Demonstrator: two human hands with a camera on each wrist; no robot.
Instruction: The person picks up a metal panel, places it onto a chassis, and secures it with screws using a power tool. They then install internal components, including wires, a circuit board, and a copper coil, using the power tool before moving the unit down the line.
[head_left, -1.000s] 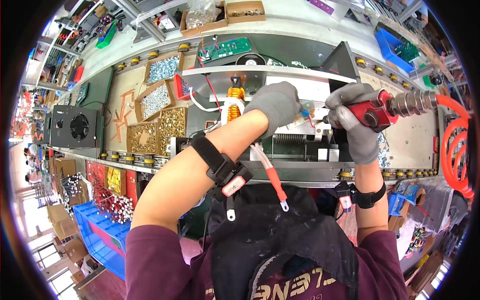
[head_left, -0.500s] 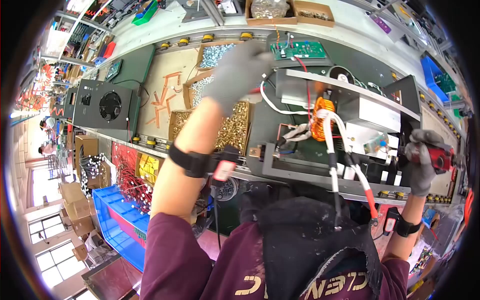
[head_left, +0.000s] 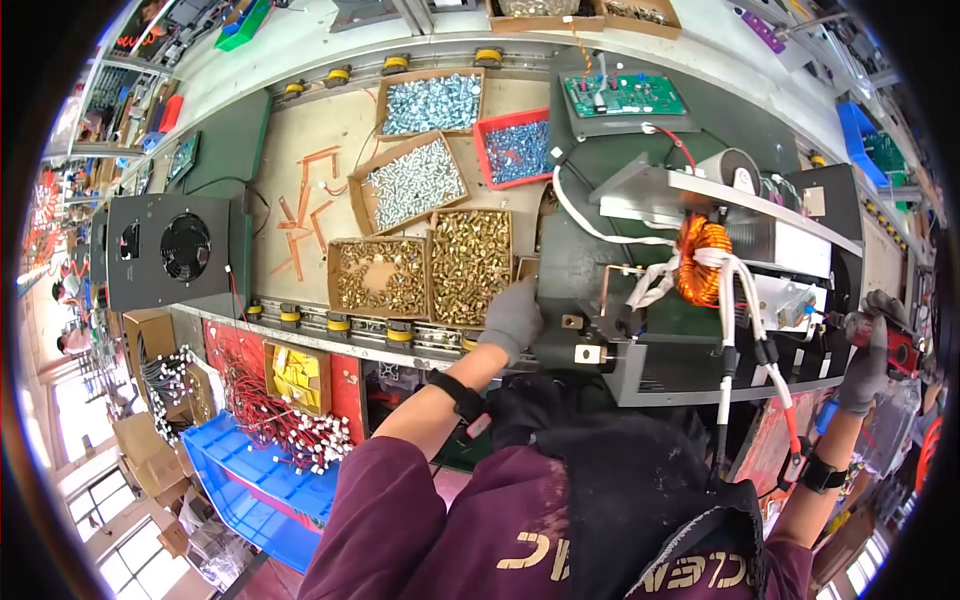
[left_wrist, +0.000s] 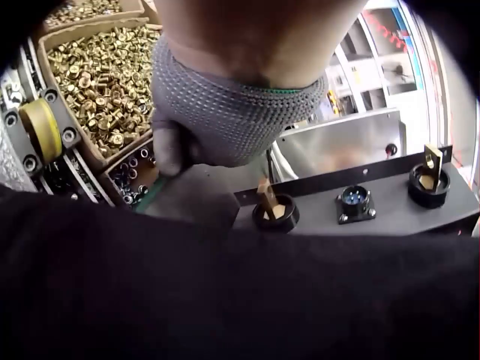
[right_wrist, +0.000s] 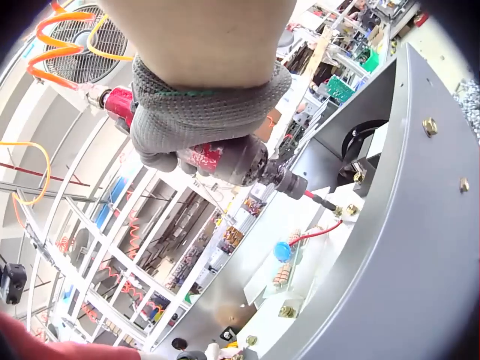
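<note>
My gloved right hand (head_left: 868,372) grips a red pneumatic screwdriver (head_left: 893,350) at the right end of a grey metal chassis (head_left: 640,372). In the right wrist view the bit (right_wrist: 324,202) points down at the brass screws (right_wrist: 351,211) inside the chassis. My gloved left hand (head_left: 513,318) is low beside the box of brass screws (head_left: 470,265), near the chassis's left end. The left wrist view shows its thumb (left_wrist: 169,154) bent down beside a small box of nuts (left_wrist: 129,180), at the green board's edge; its other fingertips are hidden.
Boxes of silver screws (head_left: 415,185), bluish screws (head_left: 432,104) and more brass screws (head_left: 375,275) lie left of the chassis, with a red tray (head_left: 513,150). An orange-wound coil (head_left: 704,260) and white cables (head_left: 728,330) rise from it. A black fan unit (head_left: 168,250) stands far left.
The left hand has gone from inside the chassis, up over the screw boxes, then down to the front beside the brass screws. The right hand keeps its grip on the screwdriver. The head view has swung left.
</note>
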